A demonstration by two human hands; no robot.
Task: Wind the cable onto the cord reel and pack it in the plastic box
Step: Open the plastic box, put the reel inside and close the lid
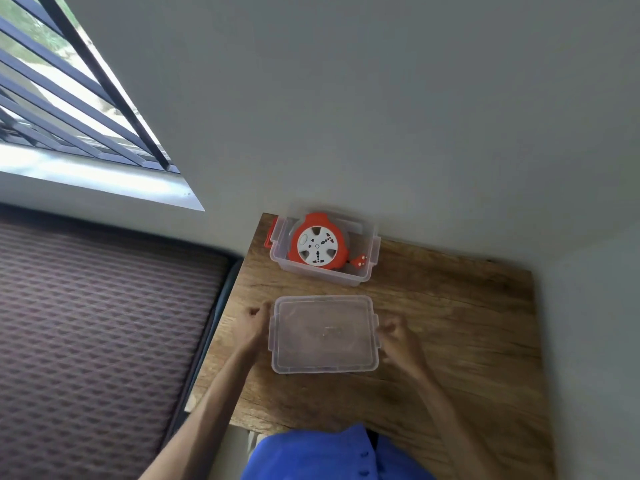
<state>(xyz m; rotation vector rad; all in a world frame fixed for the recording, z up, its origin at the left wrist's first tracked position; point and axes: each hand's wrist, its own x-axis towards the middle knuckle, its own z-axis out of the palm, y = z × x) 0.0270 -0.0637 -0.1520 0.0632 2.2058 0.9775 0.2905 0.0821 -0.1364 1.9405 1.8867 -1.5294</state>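
Note:
An orange and white cord reel [318, 243] lies inside the clear plastic box [370, 259] at the far edge of the wooden table, against the wall. Its orange plug [360, 261] rests in the box beside the reel. The clear lid [323, 334] lies flat on the table nearer to me. My left hand [251, 325] is at the lid's left edge and my right hand [398, 336] at its right edge, both with fingers curled. Whether the fingers grip the lid's rim is unclear.
The wooden table [450, 323] stands in a corner against grey walls. A patterned mattress [104, 323] lies to the left, below a barred window [69, 98]. Blue clothing [329, 455] shows at the bottom edge.

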